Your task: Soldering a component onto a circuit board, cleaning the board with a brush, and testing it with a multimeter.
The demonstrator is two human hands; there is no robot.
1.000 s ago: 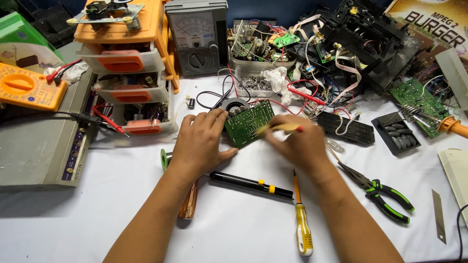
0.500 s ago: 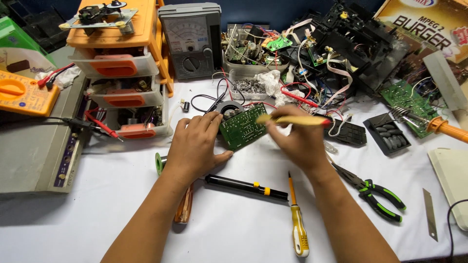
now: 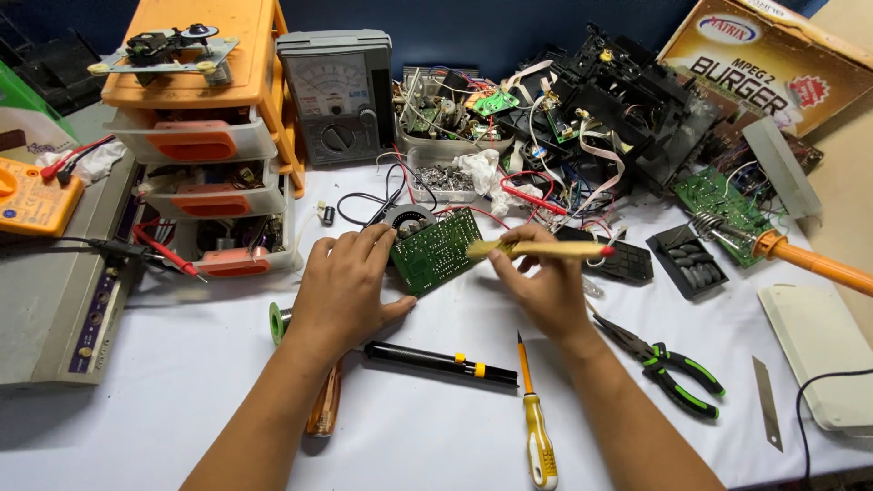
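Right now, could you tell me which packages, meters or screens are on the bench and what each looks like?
Cardboard box: far right corner, lying tilted, brown with a red-and-white printed panel.
Analog meter: back centre, upright, grey with a pale dial and round knob.
Digital multimeter: far left edge, yellow-orange, red leads beside it.

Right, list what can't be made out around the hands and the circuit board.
Head view only:
- Left hand covers the green circuit board's left edge; its grip there is hidden.
- The board's underside faces away.
- Right hand hides the brush's handle middle.
- Board components: too small to identify.
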